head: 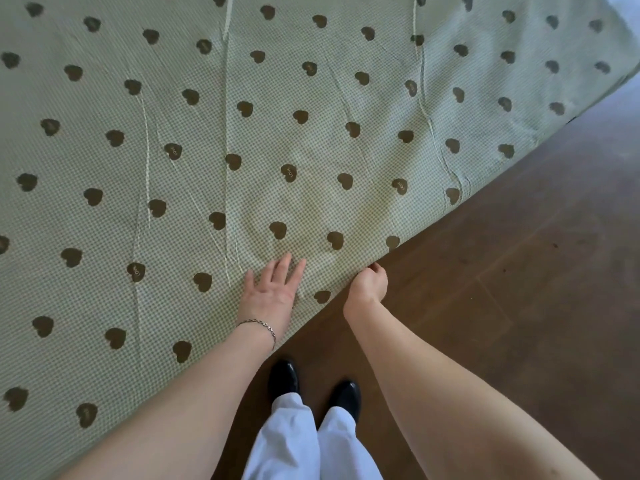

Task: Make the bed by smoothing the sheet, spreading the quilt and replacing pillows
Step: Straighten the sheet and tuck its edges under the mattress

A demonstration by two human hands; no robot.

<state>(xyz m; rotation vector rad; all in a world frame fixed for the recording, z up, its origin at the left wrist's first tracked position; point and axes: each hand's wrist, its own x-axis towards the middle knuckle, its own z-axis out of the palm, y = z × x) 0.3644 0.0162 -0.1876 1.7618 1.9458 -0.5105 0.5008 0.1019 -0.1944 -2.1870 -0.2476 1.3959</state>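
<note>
Head view: the sheet (277, 133) covers the bed, faintly creased. Left hand (273, 289) presses flat, fingers straight; right hand (369, 282) pinches its edge beside the floor (519, 271). Thin, soft cloth likely slides easily; best gripped along the hem.

Left hand (273, 292) flat, fingers spread; right hand (370, 282) curled, pinching.

1 sheet (242, 133), 2 hands, 2 shoes, 1 bracelet (259, 323)
</note>
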